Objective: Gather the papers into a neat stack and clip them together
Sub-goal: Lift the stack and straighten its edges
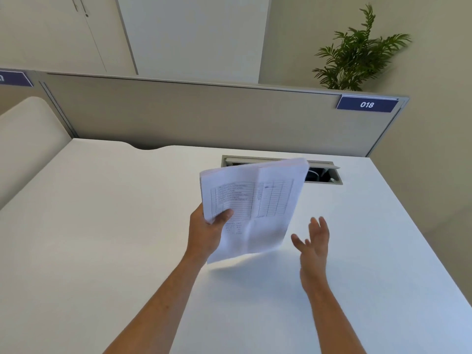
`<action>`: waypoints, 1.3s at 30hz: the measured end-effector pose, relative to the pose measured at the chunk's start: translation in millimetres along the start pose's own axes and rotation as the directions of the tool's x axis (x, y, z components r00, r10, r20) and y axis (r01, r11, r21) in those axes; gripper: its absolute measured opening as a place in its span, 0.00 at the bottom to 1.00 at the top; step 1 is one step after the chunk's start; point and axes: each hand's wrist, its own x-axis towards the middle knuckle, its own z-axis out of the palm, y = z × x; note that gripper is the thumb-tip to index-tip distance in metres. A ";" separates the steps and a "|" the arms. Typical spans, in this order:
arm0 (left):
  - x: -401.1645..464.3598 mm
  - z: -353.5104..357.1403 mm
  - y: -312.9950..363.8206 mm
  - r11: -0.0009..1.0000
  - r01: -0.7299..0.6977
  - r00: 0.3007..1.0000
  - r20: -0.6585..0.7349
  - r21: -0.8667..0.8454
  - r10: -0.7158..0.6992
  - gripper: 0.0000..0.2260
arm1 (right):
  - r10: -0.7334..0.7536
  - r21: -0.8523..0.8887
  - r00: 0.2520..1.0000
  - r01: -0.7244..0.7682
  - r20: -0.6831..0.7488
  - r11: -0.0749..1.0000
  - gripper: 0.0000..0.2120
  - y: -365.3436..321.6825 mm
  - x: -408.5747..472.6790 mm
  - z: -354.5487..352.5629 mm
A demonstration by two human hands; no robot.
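Observation:
A stack of white papers [258, 208] with printed tables and a centre fold crease is held tilted in the air above the white desk [102, 238]. My left hand [207, 233] grips the stack at its left edge, thumb on top of the front sheet. My right hand [313, 241] hovers just right of the stack's lower right corner, palm turned toward the papers, fingers spread, touching nothing. No clip is visible anywhere.
A cable hatch [324, 172] stands open in the desk behind the papers. A grey partition [204, 116] with a blue "018" label [367, 104] runs along the desk's far edge. A potted plant [357, 54] stands behind it at the right.

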 end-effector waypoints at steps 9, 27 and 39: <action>-5.8 -5.2 0.4 0.999 0.040 0.992 0.122 0.005 -0.041 0.10 | -0.089 -0.081 0.921 0.129 0.379 0.988 0.18 -47.1 11.9 10.2; -15.7 -8.8 -20.0 0.990 0.128 0.992 -0.001 0.057 -0.129 0.17 | -0.117 -0.144 0.943 0.169 0.311 0.975 0.21 -19.8 0.3 25.1; -8.0 -8.5 -29.1 0.977 0.140 0.990 -0.017 0.159 -0.139 0.15 | -0.132 -0.305 0.968 0.194 0.211 0.933 0.14 -18.2 3.5 33.8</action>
